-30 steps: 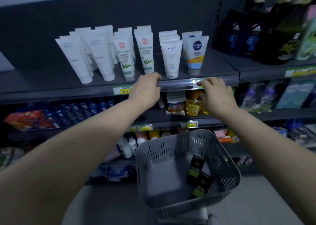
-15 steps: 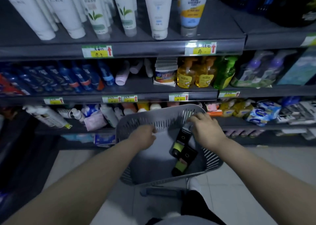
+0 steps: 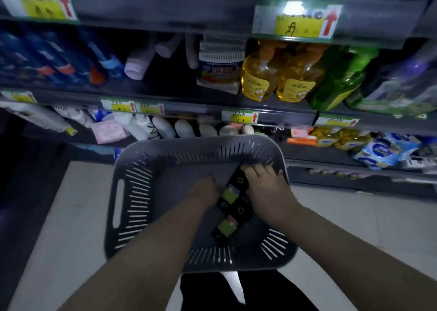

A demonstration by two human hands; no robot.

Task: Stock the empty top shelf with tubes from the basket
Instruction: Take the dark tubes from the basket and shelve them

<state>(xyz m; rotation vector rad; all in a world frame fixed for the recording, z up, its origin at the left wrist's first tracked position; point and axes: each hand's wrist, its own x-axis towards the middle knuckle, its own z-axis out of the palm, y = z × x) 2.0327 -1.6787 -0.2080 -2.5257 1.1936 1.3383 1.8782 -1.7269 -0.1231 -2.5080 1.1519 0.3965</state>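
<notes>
Two black-and-green tubes (image 3: 233, 206) are laid end to end along the basket (image 3: 132, 192)'s right wall, flanked by the left hand (image 3: 204, 192) and right hand (image 3: 264, 185), whose grips cannot be told.

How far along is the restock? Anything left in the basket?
Done: cannot tell, the top shelf is out of view. In hand: both hands are down in the grey basket, the left hand and right hand on the black-and-green tubes; whether either has closed a grip is unclear. Left: about two tubes show in the basket, to lift and shelve.
</notes>
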